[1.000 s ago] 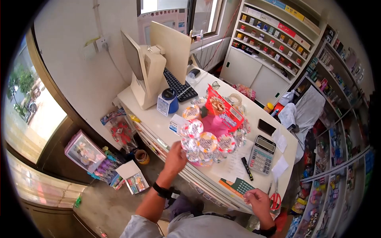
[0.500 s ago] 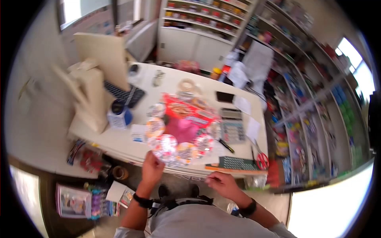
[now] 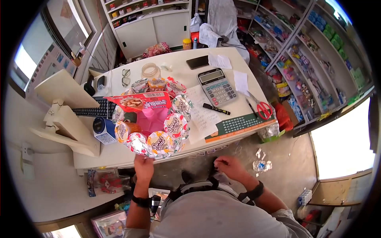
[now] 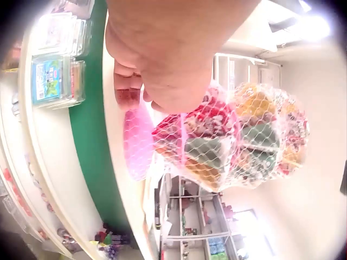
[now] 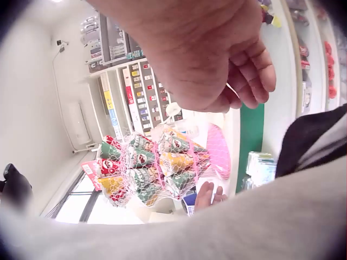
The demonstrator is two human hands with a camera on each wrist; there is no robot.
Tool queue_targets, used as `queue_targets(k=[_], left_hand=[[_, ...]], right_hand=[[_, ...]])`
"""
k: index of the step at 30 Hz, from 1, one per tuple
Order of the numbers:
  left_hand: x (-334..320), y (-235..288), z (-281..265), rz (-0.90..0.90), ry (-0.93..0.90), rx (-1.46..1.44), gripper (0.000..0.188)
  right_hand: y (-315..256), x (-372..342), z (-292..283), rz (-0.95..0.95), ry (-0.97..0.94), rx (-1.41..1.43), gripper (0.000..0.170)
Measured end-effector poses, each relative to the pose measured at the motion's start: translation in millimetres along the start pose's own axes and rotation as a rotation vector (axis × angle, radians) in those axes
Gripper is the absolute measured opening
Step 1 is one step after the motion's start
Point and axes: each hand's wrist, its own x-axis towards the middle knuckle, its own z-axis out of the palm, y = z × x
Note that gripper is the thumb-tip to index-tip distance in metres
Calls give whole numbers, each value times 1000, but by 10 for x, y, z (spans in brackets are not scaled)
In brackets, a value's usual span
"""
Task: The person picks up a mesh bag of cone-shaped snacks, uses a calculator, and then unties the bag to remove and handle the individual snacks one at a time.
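A round pink display stand (image 5: 221, 149) stands at the front of the desk, ringed with cone-shaped wrapped snacks (image 3: 160, 143) in tiers. White netting covers the cones (image 4: 255, 135), and a red printed card (image 3: 139, 100) rises from the top. My left hand (image 3: 143, 168) is at the desk's front edge, below the cones. In the left wrist view, its thumb and fingers pinch the rim of the pink base (image 4: 138, 146). My right hand (image 3: 231, 168) hangs before the desk, fingers (image 5: 250, 73) loosely curled and holding nothing.
On the desk lie a calculator (image 3: 217, 86), a black marker (image 3: 216, 109), red-handled scissors (image 3: 264, 110), a phone (image 3: 197, 62), handwritten paper (image 3: 198, 127) and glasses (image 3: 126, 78). A monitor (image 3: 65, 129), keyboard (image 3: 103, 108) and blue box (image 3: 104, 130) are left. Stocked shelves (image 3: 301, 63) line the right.
The head view has swung round to the right. My right hand has moved left, away from the scissors, to in front of the desk. The left hand stays at the stand's base.
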Motion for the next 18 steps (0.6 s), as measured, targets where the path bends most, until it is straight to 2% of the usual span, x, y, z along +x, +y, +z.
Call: queue_targets(k=[2, 4, 8, 12, 14, 15, 18], left_hand=[[59, 270, -145, -100, 141, -173, 30], [175, 732, -223, -39, 231, -141, 29], [263, 1323, -272, 149, 277, -142, 34], [185, 1754, -81, 388, 178, 5, 45], [211, 1688, -50, 392, 117, 90, 54], [220, 1696, -22, 389, 84, 169, 56], [204, 1716, 41, 371, 22, 291, 52]], right_hand=[[-230, 116, -43, -49, 37, 41, 19], [-537, 288, -48, -128, 108, 86, 18], [-1071, 655, -6, -370, 218, 158, 17], [-1640, 663, 48, -674, 349, -74, 37], [-1794, 660, 125, -877, 451, -264, 50], [-1790, 683, 186, -811, 366, -225, 68], [-1854, 773, 263, -865, 366, -305, 73]])
